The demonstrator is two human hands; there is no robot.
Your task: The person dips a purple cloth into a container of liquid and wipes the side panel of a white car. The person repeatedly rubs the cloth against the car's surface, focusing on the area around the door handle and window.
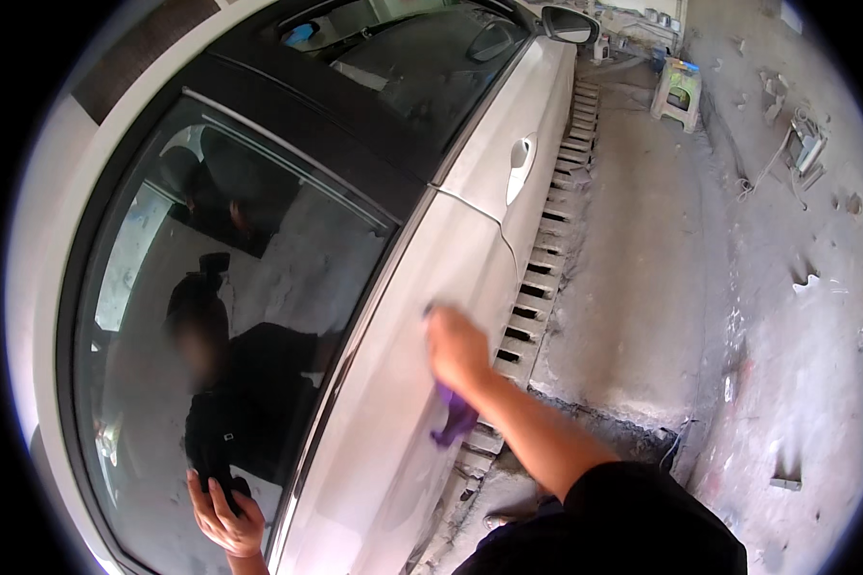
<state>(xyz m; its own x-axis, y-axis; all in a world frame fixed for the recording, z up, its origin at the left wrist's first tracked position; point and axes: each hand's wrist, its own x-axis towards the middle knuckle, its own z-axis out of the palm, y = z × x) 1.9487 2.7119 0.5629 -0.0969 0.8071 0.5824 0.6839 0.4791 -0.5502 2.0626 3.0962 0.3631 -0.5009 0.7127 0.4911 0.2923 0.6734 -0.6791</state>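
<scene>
A white car door (381,402) with a dark side window (280,287) lies before me. My right hand (457,345) is on the door panel below the window, slightly blurred, its fingers closed on a purple cloth (454,417) that hangs down beneath it. At the lower left, my left hand (226,514) rests against the window glass with its fingers spread and nothing visible in it. Farther forward is the front door's handle (521,169). The glass mirrors a person in dark clothing.
A slotted floor grating (539,269) runs beside the car. The side mirror (569,26) juts out at the top. A plastic stool (678,93) stands on the concrete floor, with a corded device (805,147) to its right. Bottles and cans are at the far end.
</scene>
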